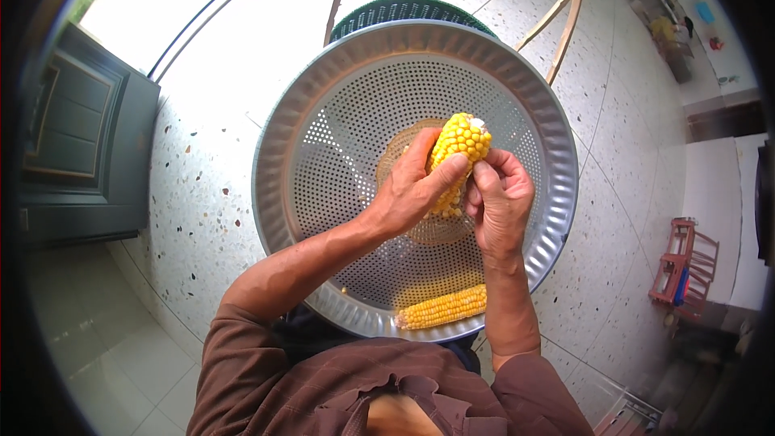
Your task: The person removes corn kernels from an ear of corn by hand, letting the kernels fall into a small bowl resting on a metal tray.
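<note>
Above a wide metal basin with a perforated bottom (pixel 347 89), my left hand (pixel 412 190) is wrapped round a yellow corn cob (pixel 462 142) that tilts upward. My right hand (pixel 502 198) is closed against the cob's right side, its thumb and fingers pinched at the kernels; whether loose kernels are in them is hidden. A second corn cob (pixel 442 309) lies in the basin at the near rim, below my wrists. One loose kernel (pixel 345 291) rests near the basin's near left edge.
Behind the basin shows a green plastic basket (pixel 412 10), with bent wooden poles (pixel 557 24) beside it. A dark green door (pixel 89 137) stands at the left. Small reddish chairs (pixel 682 262) are at the right on the speckled tile floor (pixel 206 194).
</note>
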A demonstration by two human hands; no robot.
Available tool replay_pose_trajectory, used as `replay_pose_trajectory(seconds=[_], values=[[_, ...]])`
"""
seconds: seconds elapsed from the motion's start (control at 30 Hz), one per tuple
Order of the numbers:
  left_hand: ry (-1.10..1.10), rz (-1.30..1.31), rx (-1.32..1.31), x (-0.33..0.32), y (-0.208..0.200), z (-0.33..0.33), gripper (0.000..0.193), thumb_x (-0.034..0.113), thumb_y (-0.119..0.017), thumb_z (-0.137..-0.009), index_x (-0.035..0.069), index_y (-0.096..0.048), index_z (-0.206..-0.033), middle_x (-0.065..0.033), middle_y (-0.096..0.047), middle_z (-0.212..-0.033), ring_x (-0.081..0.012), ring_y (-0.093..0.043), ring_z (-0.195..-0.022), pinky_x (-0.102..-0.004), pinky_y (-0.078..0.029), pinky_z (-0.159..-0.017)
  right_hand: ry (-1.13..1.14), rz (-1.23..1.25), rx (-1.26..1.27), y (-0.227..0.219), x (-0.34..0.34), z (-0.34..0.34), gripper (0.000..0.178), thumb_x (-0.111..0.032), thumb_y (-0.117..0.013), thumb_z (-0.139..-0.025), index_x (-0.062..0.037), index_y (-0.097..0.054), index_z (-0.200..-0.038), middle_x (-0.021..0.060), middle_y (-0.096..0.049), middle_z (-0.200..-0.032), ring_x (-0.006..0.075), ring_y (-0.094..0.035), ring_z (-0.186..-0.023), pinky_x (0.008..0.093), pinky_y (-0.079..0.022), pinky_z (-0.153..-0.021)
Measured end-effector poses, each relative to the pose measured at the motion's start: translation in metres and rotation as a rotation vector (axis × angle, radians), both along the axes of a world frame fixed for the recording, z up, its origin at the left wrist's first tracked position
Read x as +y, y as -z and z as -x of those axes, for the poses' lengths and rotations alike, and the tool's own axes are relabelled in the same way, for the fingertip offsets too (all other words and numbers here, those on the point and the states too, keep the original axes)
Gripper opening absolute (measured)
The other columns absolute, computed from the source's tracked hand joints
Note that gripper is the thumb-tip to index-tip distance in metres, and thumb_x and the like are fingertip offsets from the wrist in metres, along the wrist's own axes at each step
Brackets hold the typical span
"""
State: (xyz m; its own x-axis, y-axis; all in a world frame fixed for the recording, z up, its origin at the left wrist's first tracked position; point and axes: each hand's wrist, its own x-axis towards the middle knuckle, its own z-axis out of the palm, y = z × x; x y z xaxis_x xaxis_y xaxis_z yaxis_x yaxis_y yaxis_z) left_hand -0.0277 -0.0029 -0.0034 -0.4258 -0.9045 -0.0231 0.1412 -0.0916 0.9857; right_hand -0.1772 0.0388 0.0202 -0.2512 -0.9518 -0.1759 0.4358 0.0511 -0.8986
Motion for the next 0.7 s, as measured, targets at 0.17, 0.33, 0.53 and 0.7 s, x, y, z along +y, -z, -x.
replay_pose_trajectory(seconds=[0.17, 0.33, 0.53, 0.7], values=[[0.010, -0.056, 0.038, 0.000, -0.002, 0.000, 0.048, 0.041, -0.058, -0.106, 0.001, -0.053, -0.132, -0.0098, -0.063, -0.113, -0.0174, -0.062, -0.102, -0.0336, -0.052, -0.089, 0.007, 0.040, 0.125, 0.005, 0.003, -0.004, 0.012, -0.002, -0.068, -0.096, 0.0005, -0.060, -0.105, 0.0002, -0.061, -0.074, 0.0041, -0.052, -0.052, 0.0201, -0.045, -0.046], [0.061, -0.215, 0.221, -0.006, -0.001, -0.004, 0.051, 0.048, -0.046, -0.110, 0.003, -0.056, -0.133, -0.0062, -0.064, -0.107, -0.0131, -0.063, -0.092, -0.0282, -0.054, -0.081, 0.005, 0.142, 0.127, 0.005, 0.003, -0.005, 0.013, -0.001, -0.067, -0.096, -0.0010, -0.058, -0.106, 0.0000, -0.059, -0.072, 0.0053, -0.051, -0.051, 0.0210, -0.044, -0.047], [-0.054, -0.423, 0.422, -0.016, -0.006, -0.010, 0.054, 0.051, -0.047, -0.108, 0.003, -0.057, -0.132, -0.0111, -0.069, -0.106, -0.0166, -0.069, -0.088, -0.0304, -0.058, -0.078, -0.086, 0.105, 0.116, 0.001, -0.001, 0.004, 0.013, -0.002, -0.066, -0.097, -0.0025, -0.057, -0.106, -0.0021, -0.055, -0.070, 0.0055, -0.050, -0.054, 0.0205, -0.042, -0.047], [-0.109, -0.465, 0.460, -0.018, -0.013, -0.013, 0.056, 0.051, -0.049, -0.107, 0.004, -0.055, -0.135, -0.0124, -0.070, -0.106, -0.0178, -0.070, -0.088, -0.0321, -0.059, -0.078, -0.212, -0.014, 0.453, 0.004, -0.002, 0.006, 0.008, -0.007, -0.069, -0.097, -0.0009, -0.063, -0.097, -0.0017, -0.063, -0.077, 0.0020, -0.055, -0.065, 0.0201, -0.046, -0.057]])
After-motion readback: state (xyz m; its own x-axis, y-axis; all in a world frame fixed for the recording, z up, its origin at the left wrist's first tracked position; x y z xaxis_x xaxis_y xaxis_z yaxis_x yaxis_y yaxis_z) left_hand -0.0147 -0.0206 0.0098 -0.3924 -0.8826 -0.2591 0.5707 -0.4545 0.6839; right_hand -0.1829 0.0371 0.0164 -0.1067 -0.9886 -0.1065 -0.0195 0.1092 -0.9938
